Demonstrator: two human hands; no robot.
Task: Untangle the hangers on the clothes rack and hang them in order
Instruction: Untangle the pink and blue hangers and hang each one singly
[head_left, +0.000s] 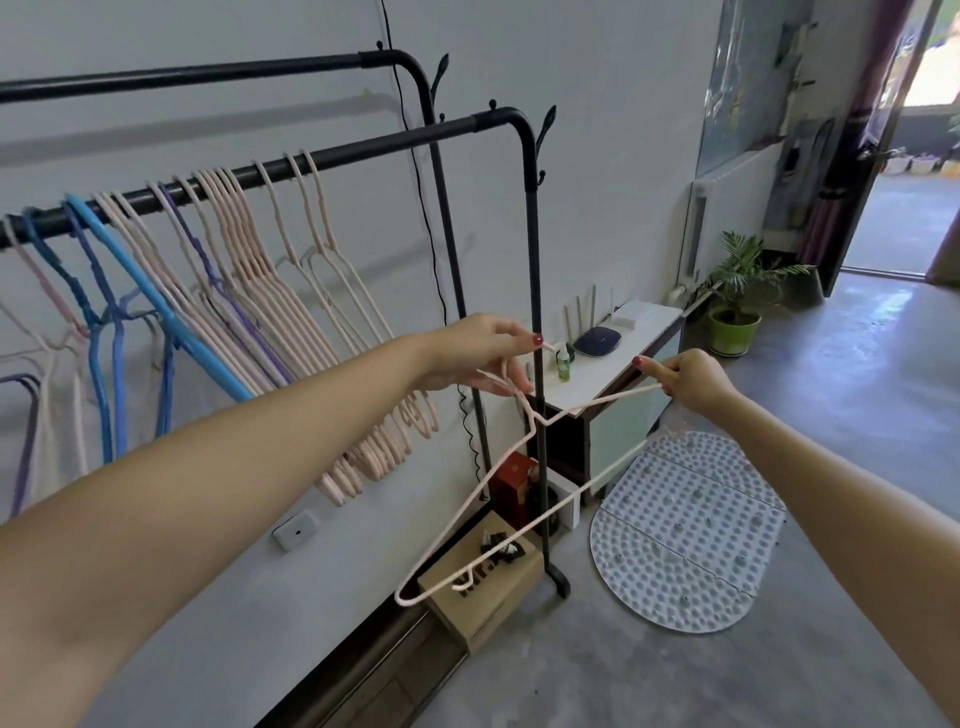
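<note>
Grey concrete floor (675, 675) and pale wall; a black double-rail clothes rack (532, 260) stands against the wall at left. On its front rail (363, 150) hangs a crowded row of hangers: pale pink hangers (291, 291) toward the right, blue hangers (104, 322) and a purple one further left, several overlapping and crossing each other at their lower ends.

One loose pink hanger (519, 499) is held in the air in front of the rack's end post, clear of the rail and tilted, its lower corner down over a cardboard box (483, 592) on the floor. Left hand (483, 353) pinches the hanger's hook between thumb and fingers. Right hand (691, 379) has its fingers curled round the upper end of the hanger's arm, index finger extended along it.

Beyond the post: a low white cabinet (618, 364) carrying a dark router and a small green bottle. A studded oval mat (691, 535) lies on the floor beside the box. A potted plant (737, 291) stands further back near the open doorway
</note>
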